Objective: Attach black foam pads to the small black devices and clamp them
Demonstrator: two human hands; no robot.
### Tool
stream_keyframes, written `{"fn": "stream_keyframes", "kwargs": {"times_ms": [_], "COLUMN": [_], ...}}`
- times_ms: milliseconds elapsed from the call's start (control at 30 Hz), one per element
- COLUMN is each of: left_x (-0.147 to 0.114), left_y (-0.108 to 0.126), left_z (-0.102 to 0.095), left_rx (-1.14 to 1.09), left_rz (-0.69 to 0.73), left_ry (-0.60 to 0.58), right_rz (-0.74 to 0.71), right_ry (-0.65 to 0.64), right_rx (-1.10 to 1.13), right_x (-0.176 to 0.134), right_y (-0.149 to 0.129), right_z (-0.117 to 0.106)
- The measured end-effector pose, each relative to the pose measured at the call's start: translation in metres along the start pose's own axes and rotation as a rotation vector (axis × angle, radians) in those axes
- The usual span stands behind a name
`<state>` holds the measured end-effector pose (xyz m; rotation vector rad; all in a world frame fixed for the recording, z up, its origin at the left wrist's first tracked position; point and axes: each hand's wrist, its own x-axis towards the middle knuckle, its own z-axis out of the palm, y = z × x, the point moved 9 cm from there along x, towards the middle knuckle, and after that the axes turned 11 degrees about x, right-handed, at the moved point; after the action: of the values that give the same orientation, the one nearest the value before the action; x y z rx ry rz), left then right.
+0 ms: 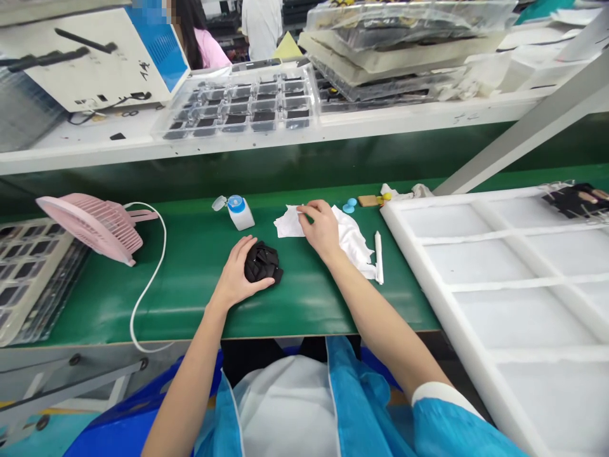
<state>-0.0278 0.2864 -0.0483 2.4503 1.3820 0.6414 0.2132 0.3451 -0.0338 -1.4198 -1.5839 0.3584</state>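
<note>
My left hand [238, 276] curves around a small heap of black flat pieces [263, 261] on the green work surface, thumb along the near side and fingers along the far side. My right hand [321, 230] is over a crumpled white cloth [352, 238], thumb and forefinger closed on its left part. The hand hides the middle of the cloth. A white bottle [242, 214] with a blue top and flipped-up lid stands just beyond my left hand. To the right of the cloth lies a thin white stick-like piece [379, 257].
A pink fan [92, 222] with a white cable stands left, beside stacked trays [33, 273]. A white compartment frame [442, 279] fills the right. Beyond the cloth are blue round pieces [349, 205]. A shelf [266, 138] carrying a clear tray [247, 105] crosses the back.
</note>
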Motion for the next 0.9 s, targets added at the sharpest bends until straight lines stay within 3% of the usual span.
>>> {"fn": "stream_keyframes", "kwargs": {"times_ms": [133, 333, 467, 600, 900], "left_x": [-0.001, -0.003, -0.003, -0.003, -0.009], "left_y": [0.001, 0.002, 0.002, 0.004, 0.008], "left_z": [-0.001, 0.0, 0.001, 0.0, -0.003], "left_rx": [-0.007, -0.017, -0.028, -0.043, -0.117], "left_rz": [-0.015, -0.013, -0.012, -0.018, 0.001], "left_ry": [-0.008, -0.008, -0.008, 0.008, 0.047], "right_rz": [-0.035, -0.148, -0.226, -0.198, -0.278], "right_ry": [-0.197, -0.013, -0.239, -0.421, -0.294], "right_rx": [-0.088, 0.038, -0.018, -0.138, -0.198], "right_x": [-0.006, -0.005, -0.01, -0.023, -0.025], "right_y": [-0.012, -0.017, -0.011, 0.0, 0.017], "right_z": [0.029, 0.009, 0.036, 0.064, 0.07]}}
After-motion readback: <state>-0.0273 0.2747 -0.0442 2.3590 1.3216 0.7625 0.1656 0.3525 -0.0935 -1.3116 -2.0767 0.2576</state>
